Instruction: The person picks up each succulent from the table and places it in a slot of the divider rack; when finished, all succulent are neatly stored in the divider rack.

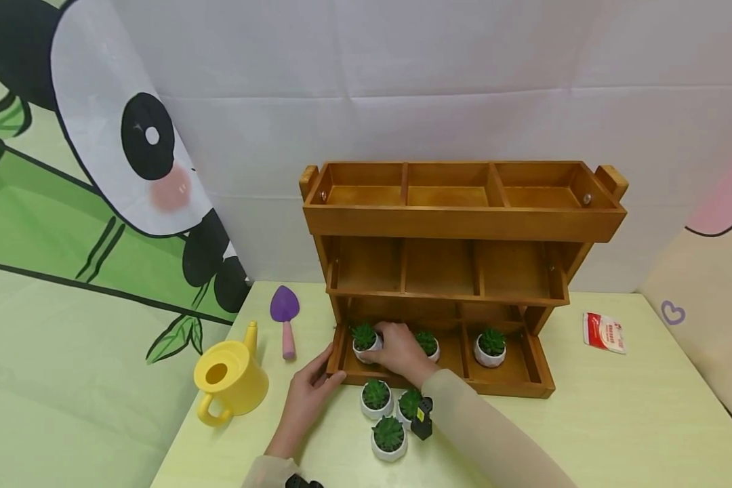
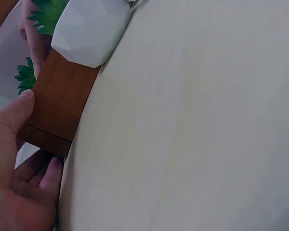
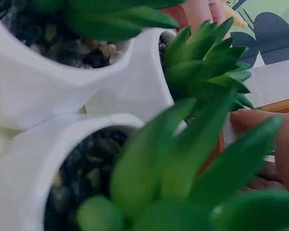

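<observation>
A brown three-tier wooden shelf (image 1: pixel 463 224) stands on the table. My right hand (image 1: pixel 404 352) pinches a small potted succulent (image 1: pixel 364 337) by its white pot, in the left compartment of the bottom tier. With thumb and fingers, my left hand (image 1: pixel 308 396) grips the front left corner of that tier; the left wrist view shows the thumb on the wooden edge (image 2: pixel 62 96). Two more succulents sit in the bottom tier, one (image 1: pixel 427 343) partly behind my right hand, another (image 1: pixel 491 347) farther right. Before the shelf stand three potted succulents, including the nearest (image 1: pixel 389 437).
A yellow watering can (image 1: pixel 232 379) stands at the left edge of the table. Behind it lies a purple and pink toy trowel (image 1: pixel 285 318). To the right of the shelf is a red and white packet (image 1: pixel 604 333). A printed cloth (image 1: pixel 451 81) hangs behind.
</observation>
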A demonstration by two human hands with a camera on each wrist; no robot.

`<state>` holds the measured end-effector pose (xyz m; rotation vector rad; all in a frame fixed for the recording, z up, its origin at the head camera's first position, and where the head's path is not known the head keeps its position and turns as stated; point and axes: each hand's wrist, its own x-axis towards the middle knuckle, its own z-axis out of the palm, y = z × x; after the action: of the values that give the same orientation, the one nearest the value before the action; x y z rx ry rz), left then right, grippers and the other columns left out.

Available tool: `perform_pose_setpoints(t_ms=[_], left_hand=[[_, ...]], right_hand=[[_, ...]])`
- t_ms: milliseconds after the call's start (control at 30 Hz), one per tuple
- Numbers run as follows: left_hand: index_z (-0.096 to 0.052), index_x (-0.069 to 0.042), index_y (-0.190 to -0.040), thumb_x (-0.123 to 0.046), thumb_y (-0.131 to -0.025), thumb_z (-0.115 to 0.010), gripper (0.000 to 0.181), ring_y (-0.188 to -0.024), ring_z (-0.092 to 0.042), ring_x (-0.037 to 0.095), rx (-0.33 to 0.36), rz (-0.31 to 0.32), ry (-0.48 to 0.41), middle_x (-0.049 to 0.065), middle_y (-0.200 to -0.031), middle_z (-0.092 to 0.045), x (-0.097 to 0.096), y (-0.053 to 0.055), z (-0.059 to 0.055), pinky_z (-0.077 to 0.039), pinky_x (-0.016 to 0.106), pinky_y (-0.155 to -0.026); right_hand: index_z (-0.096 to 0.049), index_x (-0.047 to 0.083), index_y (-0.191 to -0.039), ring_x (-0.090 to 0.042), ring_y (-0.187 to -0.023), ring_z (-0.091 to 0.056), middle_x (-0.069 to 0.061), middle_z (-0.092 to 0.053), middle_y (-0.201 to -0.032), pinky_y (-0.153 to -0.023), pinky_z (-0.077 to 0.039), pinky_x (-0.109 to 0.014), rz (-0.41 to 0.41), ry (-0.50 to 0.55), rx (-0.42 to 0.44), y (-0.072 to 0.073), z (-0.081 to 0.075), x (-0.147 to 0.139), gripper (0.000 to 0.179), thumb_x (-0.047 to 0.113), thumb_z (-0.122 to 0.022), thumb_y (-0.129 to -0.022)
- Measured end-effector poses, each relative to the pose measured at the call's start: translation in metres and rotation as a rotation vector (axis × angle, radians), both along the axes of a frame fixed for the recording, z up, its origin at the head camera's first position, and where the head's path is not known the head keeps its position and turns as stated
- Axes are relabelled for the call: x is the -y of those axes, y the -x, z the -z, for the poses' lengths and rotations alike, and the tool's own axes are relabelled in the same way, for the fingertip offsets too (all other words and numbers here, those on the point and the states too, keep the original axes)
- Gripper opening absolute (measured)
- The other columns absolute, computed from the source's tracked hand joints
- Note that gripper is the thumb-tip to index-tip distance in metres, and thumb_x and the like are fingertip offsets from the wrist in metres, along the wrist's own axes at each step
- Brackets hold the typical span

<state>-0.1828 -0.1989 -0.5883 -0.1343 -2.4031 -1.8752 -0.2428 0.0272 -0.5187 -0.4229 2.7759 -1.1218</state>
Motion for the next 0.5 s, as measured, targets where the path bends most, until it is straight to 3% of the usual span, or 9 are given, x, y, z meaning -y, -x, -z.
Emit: perform_pose_setpoints(t_ms=[500], left_hand=[[-0.058,-0.016,-0.152,-0.025,-0.093,-0.082,0.064,-0.14,-0.05,0.027,0.007,0.002,0.019,0.005,-0.154,-0.054,0.0011,-0.0009,-0.0005,-0.048,0.033,-0.109]], right_hand=[[-0.068,-0.001,-0.131,-0.028,-0.113,-0.066,-0.013,-0.07,-0.125,-0.1,-0.057,-0.046,0.004,0.002,0.008,0.0015,0.0016,0.006,0.064,0.038,-0.088,-0.085]])
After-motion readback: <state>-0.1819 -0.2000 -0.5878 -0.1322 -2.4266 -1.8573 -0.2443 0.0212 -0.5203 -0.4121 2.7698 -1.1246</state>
